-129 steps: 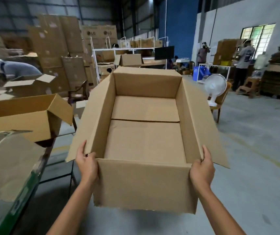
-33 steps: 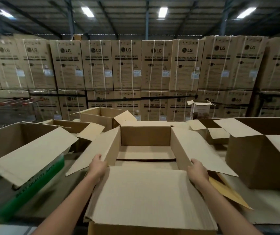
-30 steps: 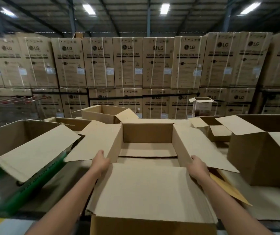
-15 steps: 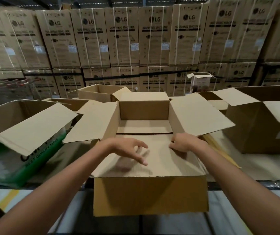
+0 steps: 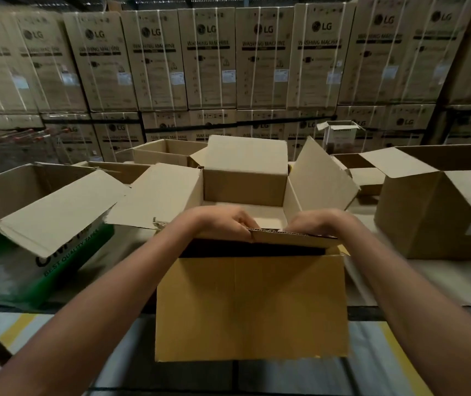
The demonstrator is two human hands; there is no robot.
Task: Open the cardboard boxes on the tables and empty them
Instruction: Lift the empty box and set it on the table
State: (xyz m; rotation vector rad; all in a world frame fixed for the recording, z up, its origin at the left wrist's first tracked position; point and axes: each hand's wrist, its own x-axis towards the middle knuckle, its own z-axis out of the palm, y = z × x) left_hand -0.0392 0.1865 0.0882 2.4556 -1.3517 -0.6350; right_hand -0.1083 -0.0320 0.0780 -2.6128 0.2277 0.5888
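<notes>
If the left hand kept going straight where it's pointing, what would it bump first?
The left hand grips the near flap of the box. Past that, it would probably reach the back wall inside, though depth is unclear.

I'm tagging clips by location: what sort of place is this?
Probably an appliance warehouse: stacked, strapped LG washing machine cartons wall the background, and opened cardboard boxes crowd the table in front.

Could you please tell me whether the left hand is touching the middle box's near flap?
Touching. The head view shows the left hand gripping the near flap at its top edge.
</notes>
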